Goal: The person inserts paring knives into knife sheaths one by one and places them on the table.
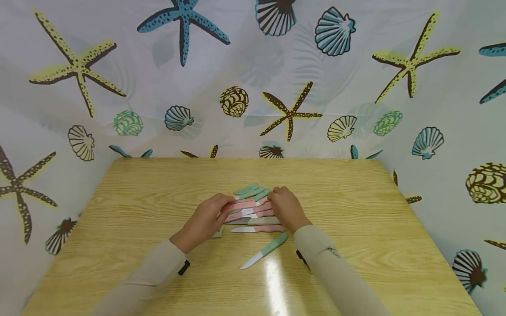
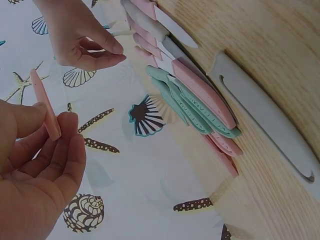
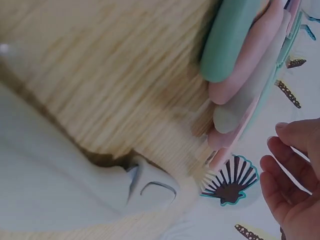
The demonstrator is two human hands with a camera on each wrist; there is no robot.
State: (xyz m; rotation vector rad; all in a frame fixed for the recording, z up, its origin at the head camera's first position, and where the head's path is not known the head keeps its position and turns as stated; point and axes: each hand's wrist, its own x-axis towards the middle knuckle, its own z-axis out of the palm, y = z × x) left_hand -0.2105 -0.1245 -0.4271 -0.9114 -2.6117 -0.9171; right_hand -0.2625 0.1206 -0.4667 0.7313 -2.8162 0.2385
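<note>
In the left wrist view, my left hand [image 2: 40,180] pinches a pink knife sheath [image 2: 46,107] between thumb and fingers. Over the far side of the knife group is my right hand [image 1: 286,208], its fingers loosely bent; the right wrist view shows nothing between them. Between the hands lie several pink sheaths [image 2: 205,92] and green sheaths [image 2: 185,100], with knives beside them. Nearest the front of this group are a beige-handled knife [image 1: 265,220] and a pink-handled knife [image 1: 269,228]. A green-handled knife [image 1: 273,244] lies apart, its white blade slanting toward the front left.
A beige sheath with a long slot [image 2: 270,117] lies beside the left hand. The wood-grain table [image 1: 150,188] meets a cloth backdrop [image 1: 237,66] printed with shells and starfish. In the right wrist view, a large pale shape [image 3: 60,185] fills the lower left; its kind is unclear.
</note>
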